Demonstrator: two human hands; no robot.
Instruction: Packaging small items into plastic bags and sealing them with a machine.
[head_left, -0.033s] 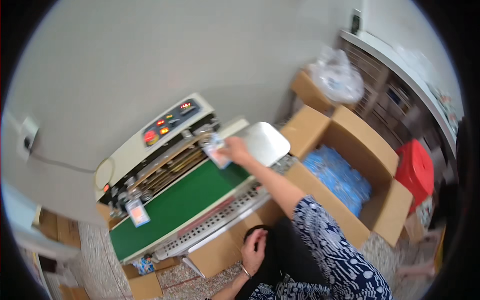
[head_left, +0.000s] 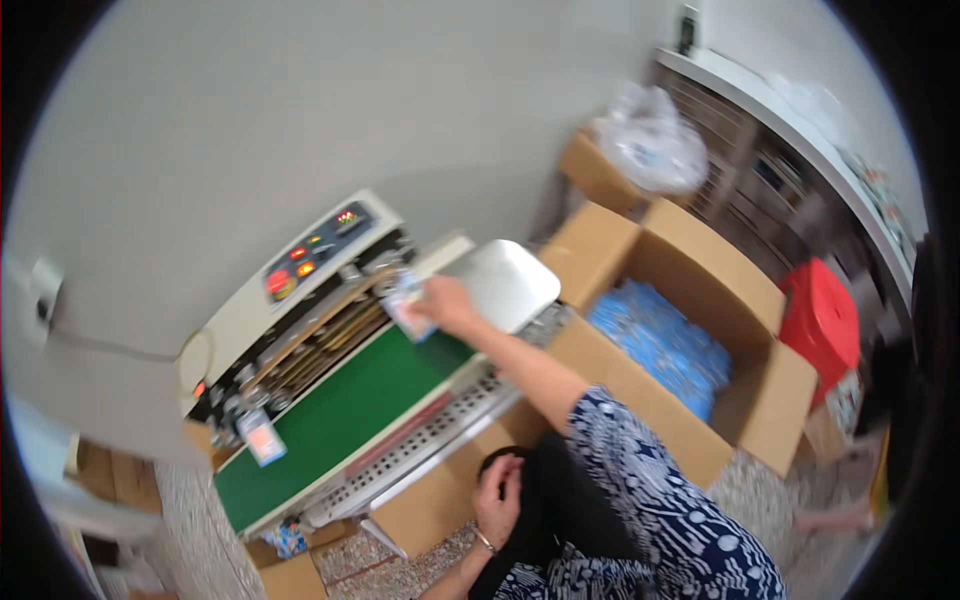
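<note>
Right hand (head_left: 447,304) grasping the edge of a small, flat, pale printed plastic packet (head_left: 407,308), which sits at the far edge of the flat green conveyor belt (head_left: 365,396), near the rounded silver metal plate (head_left: 508,287). Left hand (head_left: 497,500) on the black-trousered leg, fingers loosely curled; cannot tell whether it holds anything. Second similar packet (head_left: 262,438) near the belt's left end.

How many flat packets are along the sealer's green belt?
2: the right hand touches one packet toward the right end of the green belt; another packet is near its left end. Some may be hidden inside the band sealer.
</note>
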